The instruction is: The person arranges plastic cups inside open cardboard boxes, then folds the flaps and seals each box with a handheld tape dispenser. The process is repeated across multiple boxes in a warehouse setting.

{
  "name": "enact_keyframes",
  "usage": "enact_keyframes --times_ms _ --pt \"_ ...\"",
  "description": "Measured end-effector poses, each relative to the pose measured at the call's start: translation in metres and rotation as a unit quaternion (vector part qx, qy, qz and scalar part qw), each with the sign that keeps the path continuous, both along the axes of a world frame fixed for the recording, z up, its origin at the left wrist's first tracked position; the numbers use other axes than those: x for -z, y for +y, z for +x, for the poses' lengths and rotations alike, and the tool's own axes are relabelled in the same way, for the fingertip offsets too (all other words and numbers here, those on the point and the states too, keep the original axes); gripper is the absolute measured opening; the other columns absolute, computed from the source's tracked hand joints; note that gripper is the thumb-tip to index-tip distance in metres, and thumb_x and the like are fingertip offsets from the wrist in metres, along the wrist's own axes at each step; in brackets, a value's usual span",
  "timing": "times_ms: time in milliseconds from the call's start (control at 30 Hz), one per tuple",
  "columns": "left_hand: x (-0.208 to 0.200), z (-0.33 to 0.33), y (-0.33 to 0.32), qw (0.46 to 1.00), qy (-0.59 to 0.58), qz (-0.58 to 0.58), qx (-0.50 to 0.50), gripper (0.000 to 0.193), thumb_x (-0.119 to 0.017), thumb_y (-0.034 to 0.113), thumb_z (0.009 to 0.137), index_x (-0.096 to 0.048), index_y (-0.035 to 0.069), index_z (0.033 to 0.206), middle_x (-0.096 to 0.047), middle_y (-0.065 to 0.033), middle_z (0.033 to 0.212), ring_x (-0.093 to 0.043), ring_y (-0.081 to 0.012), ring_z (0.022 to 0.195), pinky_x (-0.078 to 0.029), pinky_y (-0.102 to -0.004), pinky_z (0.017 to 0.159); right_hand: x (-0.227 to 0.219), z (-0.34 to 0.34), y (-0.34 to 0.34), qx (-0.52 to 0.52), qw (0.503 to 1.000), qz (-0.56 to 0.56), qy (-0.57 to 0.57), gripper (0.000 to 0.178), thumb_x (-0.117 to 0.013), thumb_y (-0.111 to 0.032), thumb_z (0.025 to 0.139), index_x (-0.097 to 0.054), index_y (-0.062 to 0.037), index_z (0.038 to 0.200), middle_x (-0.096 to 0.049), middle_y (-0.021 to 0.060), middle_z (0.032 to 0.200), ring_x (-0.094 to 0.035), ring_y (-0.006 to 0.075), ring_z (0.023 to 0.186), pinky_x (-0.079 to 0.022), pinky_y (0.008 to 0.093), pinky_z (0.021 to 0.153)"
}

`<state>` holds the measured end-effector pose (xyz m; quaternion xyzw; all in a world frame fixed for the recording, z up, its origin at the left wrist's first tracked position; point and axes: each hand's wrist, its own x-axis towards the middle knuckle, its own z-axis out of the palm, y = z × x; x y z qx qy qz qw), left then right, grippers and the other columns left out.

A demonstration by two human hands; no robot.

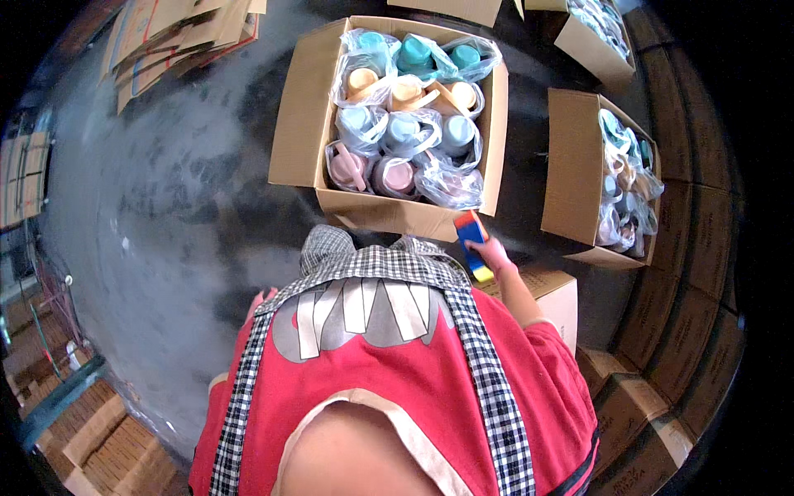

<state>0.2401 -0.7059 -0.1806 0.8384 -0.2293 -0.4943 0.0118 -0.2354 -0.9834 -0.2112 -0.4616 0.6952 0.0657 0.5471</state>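
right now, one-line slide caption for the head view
Right hand holds a tape dispenser beside an open carton of bagged pastel cups.

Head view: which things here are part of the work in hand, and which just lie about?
In hand:
- right hand gripping the tape dispenser
- open carton of bagged cups

Lying about:
- second open carton
- flattened cardboard
- sealed cartons

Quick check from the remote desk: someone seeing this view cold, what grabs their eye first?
Probably the open cardboard box at top centre, packed with bagged pastel cups in teal, yellow, blue and pink rows. Next, the right hand just below the box's near corner, gripping a blue, orange and yellow tape dispenser. A second open box of similar bagged cups sits to the right.
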Motion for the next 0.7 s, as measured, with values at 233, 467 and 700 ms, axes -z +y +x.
enact_keyframes --times_ms 233,467,700 --pt "-0.004 0.081 -0.175 0.987 0.059 0.023 0.149 0.048 -0.045 0.045 0.078 -0.057 0.001 0.092 -0.058 -0.0193 0.089 -0.055 -0.0310 0.086 -0.041 -0.0358 0.076 0.003 0.103 -0.039 0.173 0.976 -0.120 -0.060 0.051 -0.069 -0.035 0.065 -0.054 0.0049 0.093 -0.060 0.0111 0.080 -0.057 0.0161 0.068 -0.046 0.0285 0.063" --pt "0.058 0.195 -0.305 0.873 0.053 0.022 0.484 0.051 -0.042 0.044 0.077 -0.058 -0.004 0.084 -0.056 -0.0242 0.090 -0.053 -0.0349 0.088 -0.040 -0.0387 0.077 0.072 0.197 0.144 0.473 0.872 -0.108 0.060 0.048 -0.068 -0.033 0.066 -0.055 0.0068 0.089 -0.060 0.0111 0.084 -0.056 0.0159 0.072 -0.044 0.0295 0.066" --pt "0.082 0.196 -0.377 0.766 0.081 0.066 0.634 0.046 -0.044 0.039 0.076 -0.057 -0.004 0.086 -0.055 -0.0247 0.091 -0.053 -0.0359 0.088 -0.041 -0.0385 0.075 -0.024 0.347 0.272 0.580 0.795 0.162 0.069 0.035 -0.070 -0.029 0.064 -0.059 0.0023 0.076 -0.057 0.0047 0.068 -0.049 0.0128 0.054 -0.041 0.0274 0.050"
